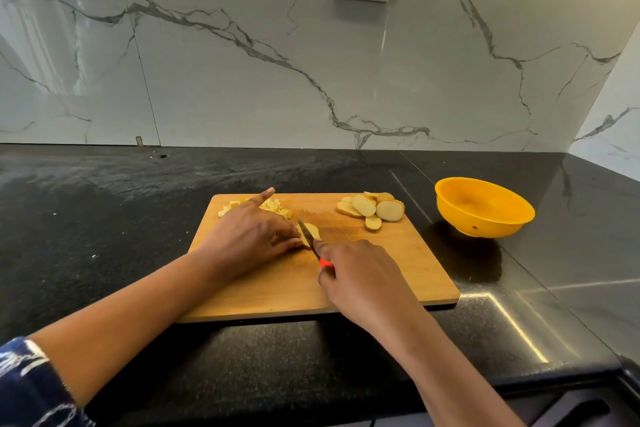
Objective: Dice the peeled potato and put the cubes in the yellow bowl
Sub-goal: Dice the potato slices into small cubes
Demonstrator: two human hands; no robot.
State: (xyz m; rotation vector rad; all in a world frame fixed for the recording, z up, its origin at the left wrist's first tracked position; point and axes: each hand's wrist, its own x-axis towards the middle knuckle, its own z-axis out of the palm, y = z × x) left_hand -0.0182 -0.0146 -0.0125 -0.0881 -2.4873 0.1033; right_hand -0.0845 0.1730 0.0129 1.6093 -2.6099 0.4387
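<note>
The potato slice (310, 230) lies on the cutting board (398, 274) between the hands, the left hand (249, 236) pinching its left edge, the right hand (360, 274) gripping the knife (306, 230) whose blade crosses it, while the yellow bowl (485, 215) waits on the counter (104, 218) off right, nearer that hand.

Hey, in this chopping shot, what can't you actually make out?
Head view only:
- knife: the right hand covers its handle except a red strip.
- potato piece under the blade: the left hand hides most of it, shape unclear.
- potato cubes: partly behind the left hand, uncountable.
- potato slices: overlapping, count unclear.
- yellow bowl: dark speck on its outer wall, too small to identify.
</note>
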